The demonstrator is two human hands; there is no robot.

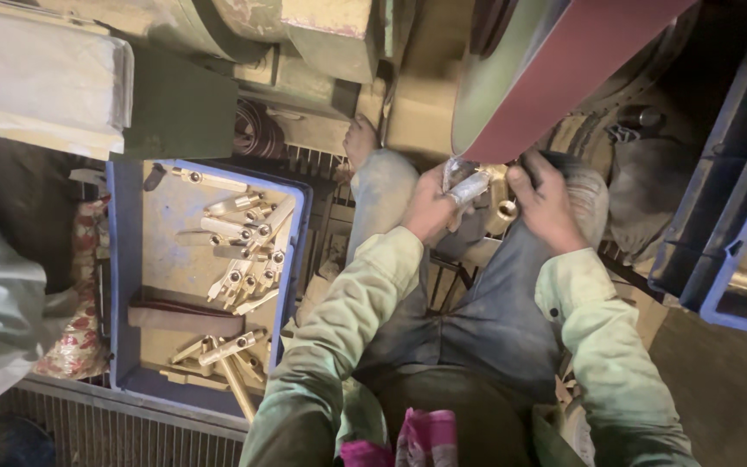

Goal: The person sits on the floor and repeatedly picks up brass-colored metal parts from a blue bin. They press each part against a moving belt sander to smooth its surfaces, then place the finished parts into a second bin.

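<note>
Both hands are closed on one shiny brass tap-shaped fitting [488,192]: the left hand [430,207] wraps its fingers around the silvery end, and the right hand [548,203] grips the yellow round-mouthed end from the other side. They hold the fitting up against the lower edge of a reddish-brown sanding belt [564,73], above the person's knees. Both arms, in pale green sleeves, reach forward with bent elbows, while a blue plastic crate [123,259] of similar brass parts sits to the left.

Blue tray [124,259] at nine o'clock holding brass-yellow fittings [239,281]; reddish-brown belt [564,69] at one o'clock; pale green sleeves [339,329]; pink checked cloth [425,437] at six o'clock.
</note>
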